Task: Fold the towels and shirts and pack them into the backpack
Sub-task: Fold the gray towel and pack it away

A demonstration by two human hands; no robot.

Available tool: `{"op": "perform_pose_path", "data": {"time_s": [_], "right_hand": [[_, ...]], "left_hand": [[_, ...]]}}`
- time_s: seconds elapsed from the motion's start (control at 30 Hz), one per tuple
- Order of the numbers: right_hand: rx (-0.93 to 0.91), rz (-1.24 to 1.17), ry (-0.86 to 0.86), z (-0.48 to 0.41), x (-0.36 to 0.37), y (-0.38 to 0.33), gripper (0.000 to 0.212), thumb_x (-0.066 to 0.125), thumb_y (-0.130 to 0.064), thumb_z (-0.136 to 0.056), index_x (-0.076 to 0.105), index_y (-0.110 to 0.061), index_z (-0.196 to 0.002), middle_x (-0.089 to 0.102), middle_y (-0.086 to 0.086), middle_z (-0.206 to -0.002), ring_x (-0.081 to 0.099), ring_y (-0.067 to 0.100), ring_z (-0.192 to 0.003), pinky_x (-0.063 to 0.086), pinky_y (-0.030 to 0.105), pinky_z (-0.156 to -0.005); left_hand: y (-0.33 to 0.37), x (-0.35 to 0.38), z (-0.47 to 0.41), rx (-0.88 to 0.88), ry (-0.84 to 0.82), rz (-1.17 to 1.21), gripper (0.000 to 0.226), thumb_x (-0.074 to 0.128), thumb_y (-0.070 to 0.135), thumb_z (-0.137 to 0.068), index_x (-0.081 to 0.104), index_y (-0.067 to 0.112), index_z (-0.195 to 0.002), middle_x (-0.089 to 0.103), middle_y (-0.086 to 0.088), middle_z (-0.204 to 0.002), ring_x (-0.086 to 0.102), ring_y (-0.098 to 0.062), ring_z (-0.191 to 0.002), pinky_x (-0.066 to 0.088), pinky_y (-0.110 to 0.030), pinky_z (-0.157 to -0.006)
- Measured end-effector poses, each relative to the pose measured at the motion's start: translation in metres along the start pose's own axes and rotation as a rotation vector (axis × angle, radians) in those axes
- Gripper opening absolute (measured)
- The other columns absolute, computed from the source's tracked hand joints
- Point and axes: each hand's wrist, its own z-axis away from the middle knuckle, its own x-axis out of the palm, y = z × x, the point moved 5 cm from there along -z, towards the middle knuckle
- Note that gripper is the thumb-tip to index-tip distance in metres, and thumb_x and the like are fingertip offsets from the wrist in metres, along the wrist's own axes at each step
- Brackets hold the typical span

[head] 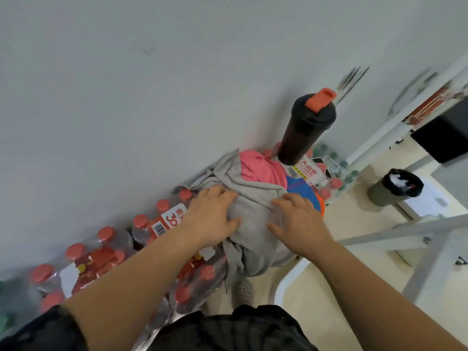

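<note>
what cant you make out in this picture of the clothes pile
All from the head view:
1. No backpack shows inside the frame.
2. Grey garment: shirt or towel is unclear; it is bunched, and the left hand and right hand cover part of it.
3. Pink cloth and blue cloth: mostly buried under the grey garment.
4. Bottle pack label: too blurred to read.
</note>
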Motion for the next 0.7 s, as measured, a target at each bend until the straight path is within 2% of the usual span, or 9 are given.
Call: {"op": "perform_pose_path", "data": {"time_s": [0.13, 0.23, 0.3, 0.37, 0.43, 0.5, 0.57, 0.63, 0.7], "right_hand": [[-0.008, -0.068, 0.083, -0.026, -0.002, 0.026, 0.048, 0.065, -0.04, -0.089, 0.056, -0.026, -0.135, 0.056, 0.008, -0.132, 0.052, 0.035, -0.118, 0.043, 0.044, -0.102], [-0.005, -0.147, 0.112, -0.045, 0.002, 0.048, 0.042, 0.064, -0.034, -0.09, 0.06, -0.021, -0.129, 0.067, 0.008, -0.113, 0.06, 0.03, -0.104, 0.046, 0.038, -0.089], [-0.028, -0.171, 0.107, -0.056, 0.008, 0.058, 0.031, 0.065, -0.036, -0.088, 0.066, -0.021, -0.114, 0.068, 0.005, -0.096, 0.061, 0.026, -0.091, 0.045, 0.034, -0.075], [-0.07, -0.188, 0.118, -0.062, 0.009, 0.062, 0.015, 0.067, -0.037, -0.085, 0.065, -0.023, -0.089, 0.063, 0.0, -0.078, 0.058, 0.022, -0.077, 0.04, 0.03, -0.063], [-0.121, -0.248, 0.149, -0.064, 0.007, 0.063, 0.016, 0.069, -0.033, -0.084, 0.059, -0.024, -0.074, 0.056, -0.007, -0.068, 0.052, 0.015, -0.067, 0.033, 0.027, -0.057], [-0.189, -0.346, 0.164, -0.062, 0.005, 0.063, 0.018, 0.068, -0.029, -0.085, 0.057, -0.023, -0.072, 0.054, -0.01, -0.065, 0.048, 0.011, -0.064, 0.033, 0.025, -0.055], [-0.264, -0.454, 0.121, -0.059, 0.006, 0.061, 0.015, 0.066, -0.027, -0.088, 0.057, -0.022, -0.077, 0.056, -0.009, -0.066, 0.05, 0.008, -0.063, 0.04, 0.029, -0.057], [-0.318, -0.54, 0.078, -0.052, 0.007, 0.06, 0.013, 0.066, -0.025, -0.091, 0.058, -0.021, -0.082, 0.055, -0.009, -0.066, 0.051, 0.005, -0.062, 0.039, 0.024, -0.057], [-0.344, -0.603, 0.059, -0.046, 0.005, 0.058, 0.012, 0.067, -0.024, -0.092, 0.059, -0.022, -0.084, 0.053, -0.012, -0.065, 0.051, 0.002, -0.062, 0.036, 0.017, -0.056]], "left_hand": [[0.012, 0.003, -0.036, 0.015, -0.004, -0.068, 0.071, 0.055, 0.058, -0.089, 0.036, 0.03, -0.151, 0.032, -0.001, -0.158, 0.033, -0.028, -0.141, 0.033, -0.047, -0.114], [0.023, 0.006, -0.058, -0.009, -0.034, -0.085, 0.067, 0.053, 0.055, -0.091, 0.034, 0.033, -0.151, 0.031, 0.002, -0.159, 0.03, -0.026, -0.142, 0.033, -0.049, -0.114], [0.031, 0.006, -0.069, -0.034, -0.054, -0.111, 0.062, 0.052, 0.055, -0.092, 0.037, 0.034, -0.149, 0.039, 0.002, -0.152, 0.035, -0.026, -0.136, 0.035, -0.046, -0.111], [0.038, 0.004, -0.077, -0.064, -0.068, -0.172, 0.056, 0.051, 0.055, -0.093, 0.042, 0.036, -0.145, 0.046, 0.002, -0.142, 0.039, -0.026, -0.129, 0.036, -0.044, -0.107], [0.042, 0.002, -0.083, -0.094, -0.066, -0.205, 0.048, 0.049, 0.055, -0.093, 0.051, 0.038, -0.138, 0.052, 0.003, -0.134, 0.041, -0.026, -0.125, 0.036, -0.043, -0.105], [0.045, 0.002, -0.088, -0.092, -0.069, -0.22, 0.051, 0.04, 0.063, -0.088, 0.06, 0.039, -0.129, 0.057, 0.005, -0.125, 0.046, -0.025, -0.12, 0.037, -0.044, -0.104], [0.053, 0.005, -0.09, -0.036, -0.087, -0.208, 0.065, 0.029, 0.069, -0.079, 0.06, 0.04, -0.128, 0.06, 0.007, -0.124, 0.049, -0.024, -0.118, 0.038, -0.045, -0.104], [0.068, 0.01, -0.09, 0.06, -0.127, -0.149, 0.066, 0.034, 0.067, -0.078, 0.057, 0.039, -0.132, 0.058, 0.009, -0.13, 0.05, -0.021, -0.12, 0.039, -0.044, -0.104], [0.082, 0.014, -0.087, 0.136, -0.179, -0.094, 0.059, 0.038, 0.062, -0.08, 0.064, 0.034, -0.124, 0.062, 0.01, -0.124, 0.054, -0.018, -0.115, 0.042, -0.043, -0.1]]}}
